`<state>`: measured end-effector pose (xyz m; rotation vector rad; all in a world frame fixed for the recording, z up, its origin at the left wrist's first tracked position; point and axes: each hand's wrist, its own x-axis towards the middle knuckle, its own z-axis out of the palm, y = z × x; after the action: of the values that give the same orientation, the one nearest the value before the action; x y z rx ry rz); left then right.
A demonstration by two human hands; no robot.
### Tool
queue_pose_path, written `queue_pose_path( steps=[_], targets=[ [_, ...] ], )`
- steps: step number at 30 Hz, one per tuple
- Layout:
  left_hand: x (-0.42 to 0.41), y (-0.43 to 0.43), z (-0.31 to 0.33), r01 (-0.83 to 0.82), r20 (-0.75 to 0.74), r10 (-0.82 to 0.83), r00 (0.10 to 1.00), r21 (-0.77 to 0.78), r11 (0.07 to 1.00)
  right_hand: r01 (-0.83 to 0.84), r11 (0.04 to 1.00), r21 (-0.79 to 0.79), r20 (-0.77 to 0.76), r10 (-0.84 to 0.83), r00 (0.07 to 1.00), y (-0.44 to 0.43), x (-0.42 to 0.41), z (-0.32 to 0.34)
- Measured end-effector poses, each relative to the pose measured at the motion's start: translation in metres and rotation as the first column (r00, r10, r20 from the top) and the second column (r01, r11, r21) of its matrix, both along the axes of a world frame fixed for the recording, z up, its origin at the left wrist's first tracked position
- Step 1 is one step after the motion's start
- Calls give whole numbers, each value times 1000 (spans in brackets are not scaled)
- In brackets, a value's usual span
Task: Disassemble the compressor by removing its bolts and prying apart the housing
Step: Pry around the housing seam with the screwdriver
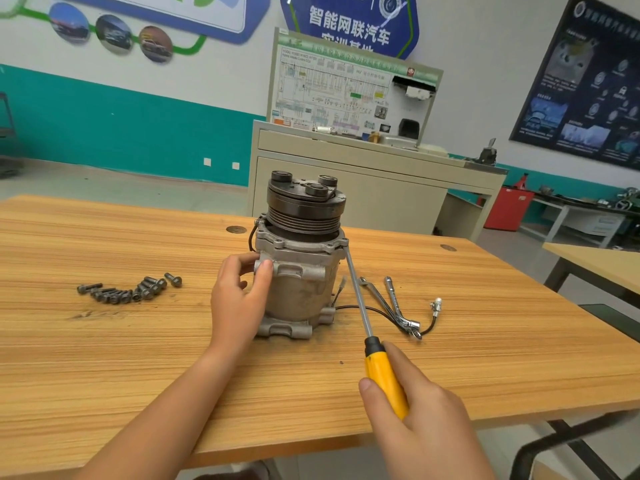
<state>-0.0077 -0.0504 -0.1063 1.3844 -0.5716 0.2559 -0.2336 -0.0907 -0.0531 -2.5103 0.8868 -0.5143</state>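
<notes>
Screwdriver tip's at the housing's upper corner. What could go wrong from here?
1. The screwdriver tip bears on one upper corner of the compressor; it could slip out and gouge the metal or jab forward.
2. The compressor stands on end, pulley on top, gripped only by the left hand; levering with the right hand may tip it.
3. The loose bolts lie on the table; a jolt could scatter them.
</notes>
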Motion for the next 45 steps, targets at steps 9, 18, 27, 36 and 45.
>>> queue_pose_path(
  steps=[9,18,27,36,45],
  targets=[
    [0,-1,-1,-6,-10,6,1000,10,1000,-44,998,38,23,43,999,-6,-6,-1],
    [11,-1,-7,46,-77,-37,996,123,991,-244,955,171,234,201,951,-57,-99,58],
    [15,0,-8,147,-154,-123,980,159,976,-279,924,260,151,247,957,-48,-43,62],
    [19,-2,-11,134,-142,-110,984,169,977,-321,874,363,74,317,946,-64,-19,65],
    [17,-8,-14,104,-155,-85,984,118,988,-327,876,355,160,288,944,-66,-14,51]
  ],
)
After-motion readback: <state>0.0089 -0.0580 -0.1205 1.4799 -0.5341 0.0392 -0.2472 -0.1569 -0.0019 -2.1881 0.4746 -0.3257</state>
